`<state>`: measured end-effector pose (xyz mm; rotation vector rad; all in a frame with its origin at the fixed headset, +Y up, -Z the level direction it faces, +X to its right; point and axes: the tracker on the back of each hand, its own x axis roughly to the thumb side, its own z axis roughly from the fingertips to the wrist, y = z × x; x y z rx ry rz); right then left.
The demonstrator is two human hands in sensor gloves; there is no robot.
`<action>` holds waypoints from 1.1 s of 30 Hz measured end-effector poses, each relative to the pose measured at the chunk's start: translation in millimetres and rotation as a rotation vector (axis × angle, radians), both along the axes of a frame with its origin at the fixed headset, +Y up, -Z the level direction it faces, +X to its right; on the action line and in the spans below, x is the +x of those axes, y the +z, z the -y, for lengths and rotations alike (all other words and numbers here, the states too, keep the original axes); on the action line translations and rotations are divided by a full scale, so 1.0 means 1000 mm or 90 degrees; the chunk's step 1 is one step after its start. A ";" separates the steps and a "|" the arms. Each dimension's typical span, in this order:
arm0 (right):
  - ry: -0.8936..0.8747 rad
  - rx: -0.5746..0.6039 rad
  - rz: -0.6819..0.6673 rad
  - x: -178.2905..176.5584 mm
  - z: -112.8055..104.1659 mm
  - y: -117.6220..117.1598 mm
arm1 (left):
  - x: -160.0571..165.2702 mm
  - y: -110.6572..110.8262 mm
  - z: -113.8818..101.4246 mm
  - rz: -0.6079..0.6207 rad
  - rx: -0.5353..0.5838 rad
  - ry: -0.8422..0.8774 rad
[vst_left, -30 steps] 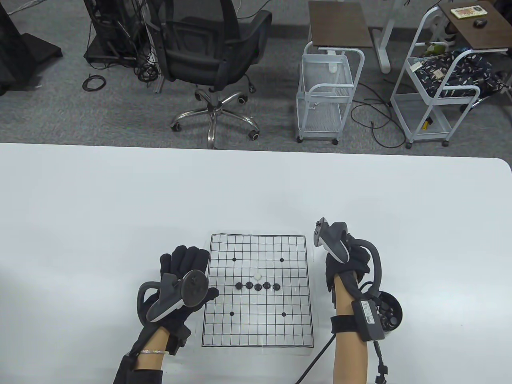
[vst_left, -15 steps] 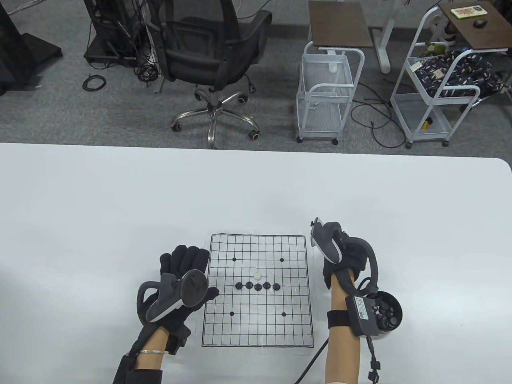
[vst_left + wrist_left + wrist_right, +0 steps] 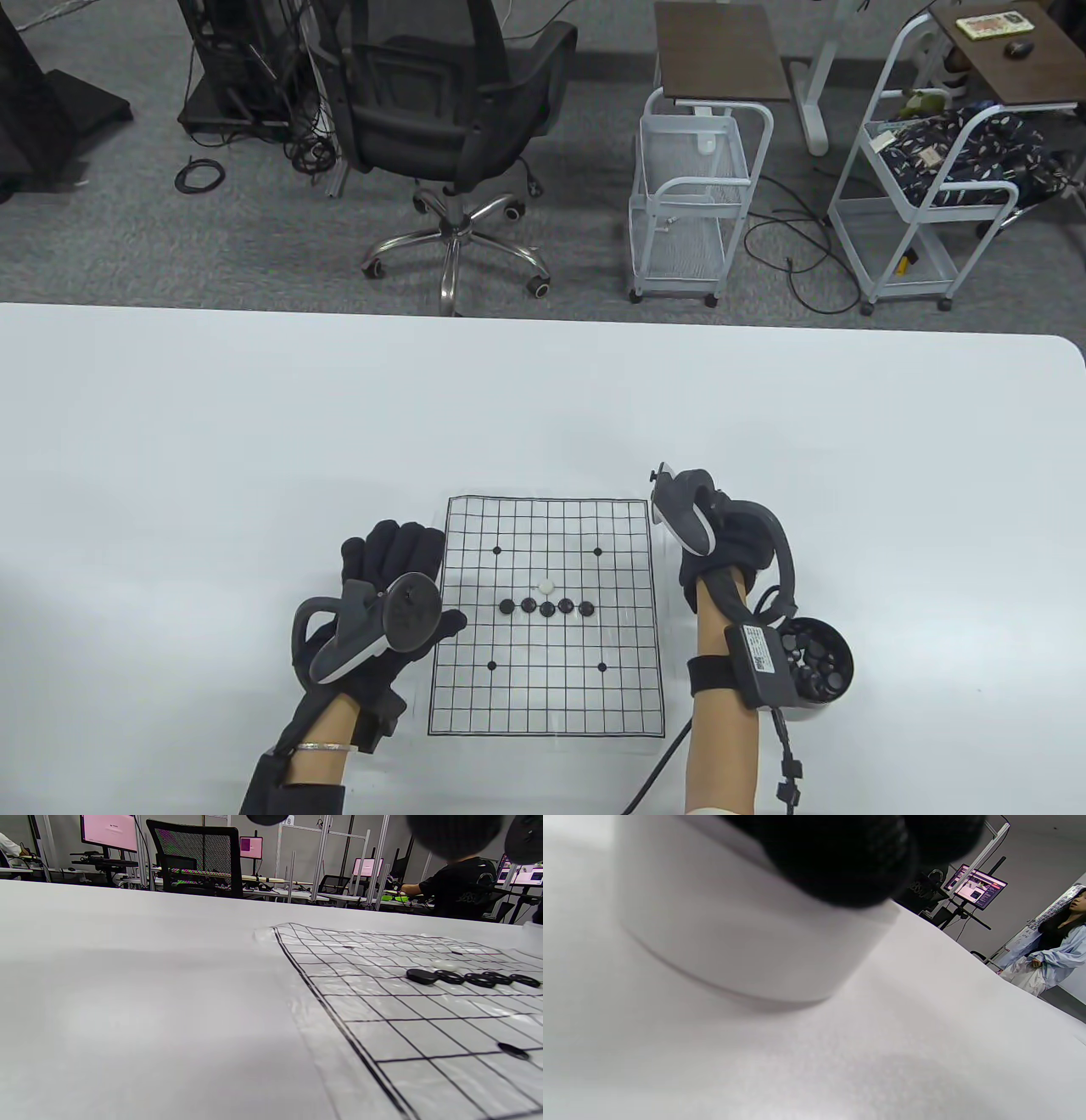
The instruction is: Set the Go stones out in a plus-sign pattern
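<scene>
- Grid board (image 3: pixel 382 1018) under clear film, flat on white bench (image 3: pixel 127 1005), at right of frame.
- Row of five black stones (image 3: pixel 473 978) on board; one white stone (image 3: pixel 445 964) just behind row.
- Blurred dark gloved fingers (image 3: pixel 454 832) along top edge.
- Black mesh chair (image 3: pixel 197 857) beyond bench.

A: What does the right hand (image 3: pixel 728 531) hold?

B: Can't tell. The tracker (image 3: pixel 681 509) hides its fingers from above, and in the right wrist view they are a black blur over a blurred white tub (image 3: pixel 742 929).

A: And the bowl (image 3: pixel 821 662) of stones?

B: Its left part sits behind the wrist box (image 3: pixel 764 664).

A: The left fingers?

B: Cut off by the top edge of the left wrist view.
</scene>
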<state>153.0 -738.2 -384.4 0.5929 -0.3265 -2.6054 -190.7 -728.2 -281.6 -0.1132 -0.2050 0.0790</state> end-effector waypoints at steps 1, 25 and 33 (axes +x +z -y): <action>0.000 -0.001 -0.002 0.000 -0.001 0.000 | 0.000 0.000 0.000 0.000 0.000 0.002; -0.164 0.092 0.035 0.025 -0.025 0.010 | -0.002 0.001 -0.001 -0.004 -0.001 0.006; -0.213 0.179 -0.065 0.002 -0.059 0.021 | -0.002 0.001 -0.001 -0.002 0.003 0.006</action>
